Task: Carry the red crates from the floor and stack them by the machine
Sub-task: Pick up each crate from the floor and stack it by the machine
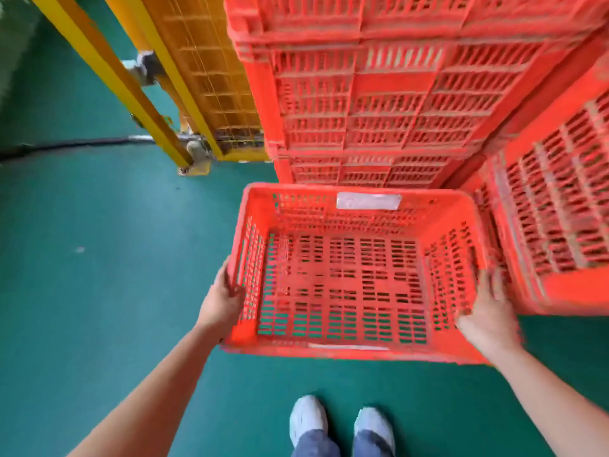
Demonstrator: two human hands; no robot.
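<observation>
In the head view, a red crate (pixel 356 278) was held in front of the person, open side up, with the green floor (pixel 99 258) visible through the slats of its base. Whether the base touched anything could not be told.

The left grip (pixel 227 298), a bare hand, was closed on the crate's left wall. Its fingers were curled round the outside and its thumb was at the rim. The right grip (pixel 491 311), also bare, was smeared by motion blur. Its thumb lay over the right rim toward the inside and its fingers ran up the outside, so the wall sat pinched between them. Both forearms reached in from the lower corners of the picture.

A pale label (pixel 369 201) sat on the crate's far wall, at the inside of the rim. Just behind that wall rose a tall stack of red crates (pixel 362 94), very close to the held one; whether they touched could not be told. More red crates (pixel 560 209) stood just to the right, close against the right grip.

To the left of the tall stack stood a yellow mesh guard (pixel 211 77) with slanting yellow frame bars (pixel 108 70). A dark cable (pixel 66 147) ran along the floor toward its foot.

Below the held crate, two light shoes (pixel 308 420) and blue trouser hems stood on the floor.
</observation>
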